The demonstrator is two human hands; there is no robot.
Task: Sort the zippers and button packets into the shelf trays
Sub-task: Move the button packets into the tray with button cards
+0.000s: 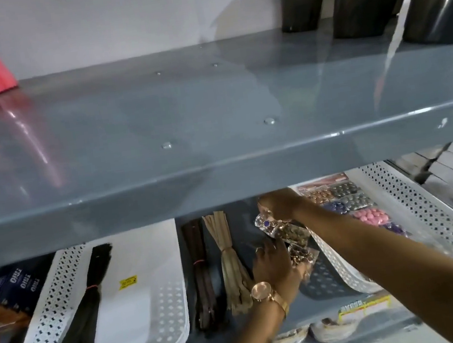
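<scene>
The right hand (278,204) is reached in under the grey upper shelf (214,132), its fingers pinched closed on the top of a clear button packet (280,229) that hangs slanting down from them, a blue dot showing near its upper end and dark, brassy buttons lower down. The left hand (276,271), with a rose-gold watch (261,292) on its wrist, lies just below, fingers loosely curled over a second clear packet (302,256) of metallic buttons; whether it actually grips that packet I cannot tell. Both packets sit over the bare shelf floor between the two trays. Just to the left of the hands, on that same floor, lie a beige zipper bundle (229,260) and a dark brown zipper bundle (201,272), each tied round the middle. Further left is a white perforated tray (163,309) holding a black zipper bundle (84,305) laid diagonally, with a yellow sticker (129,282) beside it. To the right, a second white perforated tray (427,217) tilts against the shelf floor and holds packets of coloured buttons (350,201) in copper, grey, blue, pink and purple. The right forearm crosses over this tray's near corner. The upper shelf's front edge hides the backs of both trays.
</scene>
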